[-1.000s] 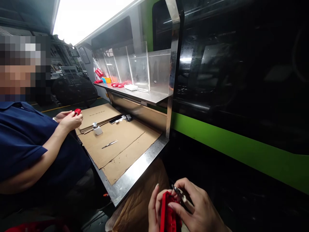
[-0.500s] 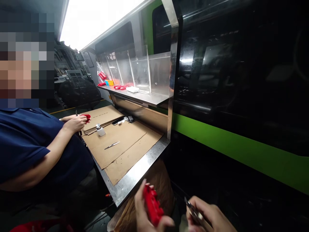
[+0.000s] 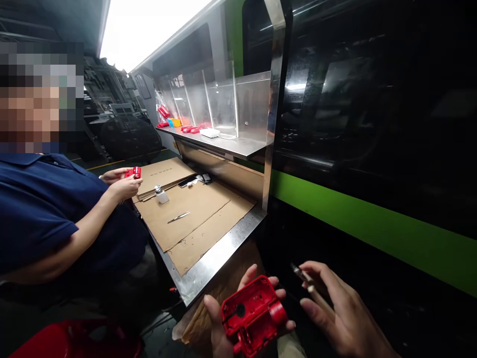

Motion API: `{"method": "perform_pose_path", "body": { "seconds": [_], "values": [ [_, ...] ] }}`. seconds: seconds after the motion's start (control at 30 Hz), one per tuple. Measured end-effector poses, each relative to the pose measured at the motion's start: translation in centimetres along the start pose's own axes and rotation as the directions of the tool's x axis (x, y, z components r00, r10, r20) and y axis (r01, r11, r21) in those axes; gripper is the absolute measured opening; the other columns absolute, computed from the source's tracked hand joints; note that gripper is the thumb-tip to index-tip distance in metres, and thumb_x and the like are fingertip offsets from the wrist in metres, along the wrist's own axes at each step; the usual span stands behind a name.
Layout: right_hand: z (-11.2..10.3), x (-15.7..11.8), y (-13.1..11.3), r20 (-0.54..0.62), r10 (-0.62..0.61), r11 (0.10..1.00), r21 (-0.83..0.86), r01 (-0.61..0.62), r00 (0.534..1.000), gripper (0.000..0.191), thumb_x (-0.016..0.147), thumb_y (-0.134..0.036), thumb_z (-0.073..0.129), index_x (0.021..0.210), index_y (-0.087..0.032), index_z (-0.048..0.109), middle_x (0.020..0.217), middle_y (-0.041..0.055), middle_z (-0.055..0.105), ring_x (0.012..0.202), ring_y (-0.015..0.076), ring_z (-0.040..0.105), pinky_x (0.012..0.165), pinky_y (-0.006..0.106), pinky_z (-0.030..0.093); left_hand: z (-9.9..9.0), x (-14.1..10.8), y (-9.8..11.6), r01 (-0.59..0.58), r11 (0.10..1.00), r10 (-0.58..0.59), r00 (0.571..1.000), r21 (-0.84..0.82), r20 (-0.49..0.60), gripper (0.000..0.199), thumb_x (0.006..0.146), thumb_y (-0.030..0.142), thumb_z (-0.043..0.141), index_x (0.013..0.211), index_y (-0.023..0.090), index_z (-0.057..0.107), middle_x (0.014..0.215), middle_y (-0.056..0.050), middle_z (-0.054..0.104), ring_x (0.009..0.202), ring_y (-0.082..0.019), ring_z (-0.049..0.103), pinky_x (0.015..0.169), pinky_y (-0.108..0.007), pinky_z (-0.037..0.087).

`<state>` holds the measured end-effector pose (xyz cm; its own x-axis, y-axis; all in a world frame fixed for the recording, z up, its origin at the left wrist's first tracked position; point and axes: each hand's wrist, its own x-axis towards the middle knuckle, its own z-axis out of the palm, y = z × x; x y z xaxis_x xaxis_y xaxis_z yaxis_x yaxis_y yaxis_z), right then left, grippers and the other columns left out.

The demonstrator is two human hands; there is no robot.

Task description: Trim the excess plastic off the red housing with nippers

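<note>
Cradling the red housing in my left hand, right hand (at three o'clock) pinching the small tool; next, I'd bring its tip carefully to the shell.

Dim, wide-angle-warped scene under a blown-out overhead light panel, dark glossy reflections at right.

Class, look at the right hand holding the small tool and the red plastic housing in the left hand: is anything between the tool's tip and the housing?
Nothing visible. The right hand holds the small tool beside the red housing in the left hand, across an open gap.
</note>
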<state>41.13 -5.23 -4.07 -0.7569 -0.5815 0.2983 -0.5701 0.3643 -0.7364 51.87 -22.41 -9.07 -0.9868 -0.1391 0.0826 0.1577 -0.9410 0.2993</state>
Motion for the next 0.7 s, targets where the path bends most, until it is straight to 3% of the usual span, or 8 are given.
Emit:
{"method": "perform_pose_path", "body": {
  "seconds": [0.1,0.2,0.33,0.47,0.57,0.7],
  "values": [
    [0.0,0.9,-3.0,0.139,-0.309,0.945,-0.065,0.32,0.941,0.027,0.098,-0.041,0.05,0.117,-0.023,0.053,0.102,0.0048,0.068,0.088,0.0184,0.066,0.074,0.028,0.058,1.1,0.2,-0.7,0.004,1.0,-0.005,0.997,-0.014,-0.071,0.097,0.076,0.092,0.021,0.134,0.024,0.061,0.129,-0.022,0.063,0.124,-0.041,0.056,0.104,-0.065,0.042],
    [0.6,1.9,-4.2,0.24,-0.473,0.828,-0.207,0.521,0.848,0.029,0.092,-0.036,0.061,0.114,-0.017,0.058,0.102,0.0077,0.068,0.09,0.0237,0.062,0.077,0.038,0.058,1.7,0.2,-0.9,0.023,1.0,-0.021,0.988,0.014,-0.151,0.094,0.072,0.093,0.039,0.132,0.025,0.063,0.126,-0.019,0.063,0.123,-0.04,0.056,0.104,-0.058,0.046],
    [1.5,2.8,-4.8,0.396,-0.495,0.741,-0.272,0.614,0.773,0.031,0.088,-0.039,0.066,0.108,-0.015,0.064,0.099,0.0088,0.067,0.09,0.0268,0.059,0.079,0.043,0.056,1.7,-0.1,-0.7,0.048,0.999,-0.045,0.984,0.014,-0.172,0.09,0.073,0.089,0.047,0.131,0.022,0.063,0.123,-0.016,0.064,0.116,-0.033,0.06,0.096,-0.045,0.053],
    [1.6,3.3,-5.1,0.478,-0.512,0.696,-0.256,0.671,0.714,0.031,0.089,-0.037,0.065,0.11,-0.014,0.065,0.098,0.0084,0.067,0.09,0.0253,0.059,0.081,0.042,0.053,1.2,-0.4,-0.6,0.046,0.999,-0.049,0.98,-0.022,-0.194,0.082,0.075,0.084,0.055,0.125,0.019,0.067,0.107,-0.014,0.068,0.097,-0.024,0.066,0.074,-0.028,0.057],
    [1.6,3.4,-5.0,0.471,-0.545,0.681,-0.235,0.694,0.694,0.029,0.091,-0.037,0.063,0.108,-0.013,0.066,0.095,0.008,0.067,0.087,0.0243,0.059,0.08,0.041,0.052,0.7,-0.5,-0.8,0.029,0.997,-0.04,0.986,-0.067,-0.162,0.074,0.08,0.075,0.061,0.126,0.018,0.066,0.096,-0.011,0.069,0.085,-0.019,0.066,0.065,-0.021,0.053],
    [1.9,3.2,-5.0,0.382,-0.611,0.645,-0.267,0.716,0.693,0.03,0.094,-0.037,0.058,0.108,-0.012,0.066,0.1,0.0102,0.068,0.088,0.0241,0.059,0.078,0.038,0.052,0.0,-0.6,-1.0,0.074,0.989,-0.087,0.991,-0.126,-0.1,0.067,0.08,0.066,0.069,0.127,0.018,0.066,0.098,-0.011,0.069,0.09,-0.02,0.065,0.076,-0.024,0.055]
  ]
}}
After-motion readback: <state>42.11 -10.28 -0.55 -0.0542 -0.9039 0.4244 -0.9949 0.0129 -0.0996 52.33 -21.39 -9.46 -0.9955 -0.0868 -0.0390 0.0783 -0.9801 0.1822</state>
